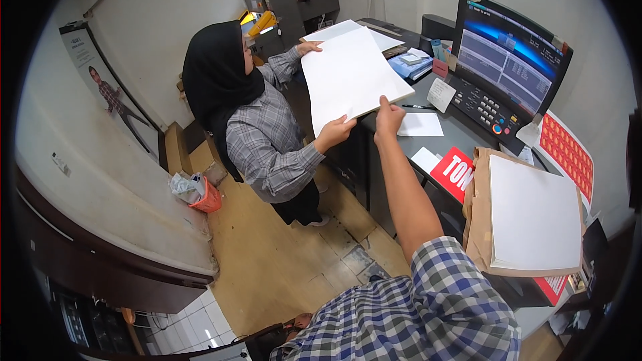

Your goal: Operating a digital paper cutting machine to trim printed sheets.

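My right hand [390, 120] is closed on the near right corner of a stack of large white paper sheets [351, 73], thumb on top. A co-worker in a grey plaid shirt [267, 134] holds the same stack by its left side and far edge, so it hangs level between us. A bit of skin at the lower edge, beside my plaid shirt, looks like my left hand [302, 321]; its fingers cannot be made out. On the right, another white paper stack [535, 214] lies on opened brown wrapping paper [478, 210].
A monitor [505, 53] stands above a button panel [485, 103] on the dark machine top. Sheet piles, a pen [419, 107] and a red printed sign [453, 172] lie near it. An orange waste bin [208, 196] stands by the left wall, with cardboard boxes [204, 157] behind.
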`<move>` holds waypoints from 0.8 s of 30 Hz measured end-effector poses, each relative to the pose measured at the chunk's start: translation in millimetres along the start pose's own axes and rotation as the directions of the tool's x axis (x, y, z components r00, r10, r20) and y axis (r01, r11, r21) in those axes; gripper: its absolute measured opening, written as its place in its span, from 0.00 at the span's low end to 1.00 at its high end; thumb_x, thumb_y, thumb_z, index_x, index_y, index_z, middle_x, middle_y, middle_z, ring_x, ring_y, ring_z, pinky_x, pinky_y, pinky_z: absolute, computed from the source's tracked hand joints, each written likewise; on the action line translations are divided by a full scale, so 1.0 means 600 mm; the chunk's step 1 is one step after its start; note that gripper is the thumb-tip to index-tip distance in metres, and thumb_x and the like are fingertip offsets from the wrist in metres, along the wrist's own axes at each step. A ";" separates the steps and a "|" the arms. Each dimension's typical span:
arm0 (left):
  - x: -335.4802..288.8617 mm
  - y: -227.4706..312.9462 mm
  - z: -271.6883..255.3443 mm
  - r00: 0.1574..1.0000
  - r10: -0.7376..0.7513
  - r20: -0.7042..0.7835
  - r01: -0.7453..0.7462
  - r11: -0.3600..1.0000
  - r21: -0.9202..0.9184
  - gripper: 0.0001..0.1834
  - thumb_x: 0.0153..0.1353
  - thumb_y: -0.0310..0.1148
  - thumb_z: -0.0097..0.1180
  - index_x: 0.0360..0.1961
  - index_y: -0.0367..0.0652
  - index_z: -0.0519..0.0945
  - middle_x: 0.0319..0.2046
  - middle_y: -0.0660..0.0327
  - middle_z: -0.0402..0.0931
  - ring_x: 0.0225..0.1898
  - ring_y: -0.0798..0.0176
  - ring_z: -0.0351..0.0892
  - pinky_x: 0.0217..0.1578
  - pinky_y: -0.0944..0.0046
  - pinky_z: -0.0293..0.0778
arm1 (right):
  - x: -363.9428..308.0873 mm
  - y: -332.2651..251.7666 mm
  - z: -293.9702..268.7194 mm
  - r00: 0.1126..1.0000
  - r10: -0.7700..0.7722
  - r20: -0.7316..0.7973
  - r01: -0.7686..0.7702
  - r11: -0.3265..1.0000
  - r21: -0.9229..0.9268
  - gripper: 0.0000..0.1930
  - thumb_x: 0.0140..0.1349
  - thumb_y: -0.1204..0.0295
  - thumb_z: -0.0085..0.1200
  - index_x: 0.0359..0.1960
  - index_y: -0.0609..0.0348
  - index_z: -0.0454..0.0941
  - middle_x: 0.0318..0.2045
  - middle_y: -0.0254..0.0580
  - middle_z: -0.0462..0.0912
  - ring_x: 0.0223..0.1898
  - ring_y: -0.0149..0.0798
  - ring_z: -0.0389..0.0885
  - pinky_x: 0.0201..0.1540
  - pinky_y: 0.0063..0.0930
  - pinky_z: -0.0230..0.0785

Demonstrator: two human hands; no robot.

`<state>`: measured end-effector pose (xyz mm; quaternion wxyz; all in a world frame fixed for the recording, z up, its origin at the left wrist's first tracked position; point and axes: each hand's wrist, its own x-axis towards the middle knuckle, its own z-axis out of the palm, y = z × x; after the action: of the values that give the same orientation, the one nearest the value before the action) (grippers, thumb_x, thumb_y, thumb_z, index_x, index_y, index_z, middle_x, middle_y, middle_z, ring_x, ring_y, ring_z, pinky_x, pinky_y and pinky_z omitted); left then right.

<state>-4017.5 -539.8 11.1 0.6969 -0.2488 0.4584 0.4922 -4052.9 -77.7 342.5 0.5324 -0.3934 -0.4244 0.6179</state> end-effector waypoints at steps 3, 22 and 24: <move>-0.006 0.173 0.199 0.938 -0.204 0.281 0.268 0.939 -0.216 0.17 0.64 0.36 0.57 0.49 0.37 0.73 0.35 0.50 0.80 0.38 0.54 0.78 0.42 0.58 0.74 | 0.052 0.043 -0.032 0.986 0.138 0.091 -0.151 0.978 0.147 0.27 0.62 0.60 0.64 0.51 0.70 0.68 0.45 0.50 0.77 0.40 0.39 0.79 0.40 0.32 0.73; -0.145 0.094 0.087 0.453 0.757 0.471 0.865 -0.502 -0.025 0.14 0.66 0.38 0.51 0.44 0.39 0.79 0.40 0.57 0.80 0.45 0.57 0.76 0.52 0.49 0.64 | 0.006 -0.062 -0.155 0.937 -0.074 0.342 -0.086 0.898 0.431 0.18 0.61 0.76 0.53 0.54 0.64 0.72 0.36 0.41 0.84 0.25 0.36 0.84 0.18 0.25 0.74; -0.127 -0.027 -0.043 0.493 0.814 0.306 0.746 -0.577 0.332 0.15 0.65 0.41 0.53 0.40 0.38 0.80 0.37 0.56 0.81 0.41 0.57 0.78 0.47 0.51 0.67 | -0.038 -0.093 -0.157 0.931 -0.098 0.351 -0.082 0.883 0.462 0.18 0.61 0.76 0.54 0.54 0.64 0.72 0.36 0.41 0.83 0.25 0.35 0.84 0.18 0.25 0.74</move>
<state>-4019.7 -601.4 65.0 -0.0473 0.4575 0.8296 -0.3166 -3943.5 -86.6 365.0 0.5260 -0.1297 -0.3552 0.7618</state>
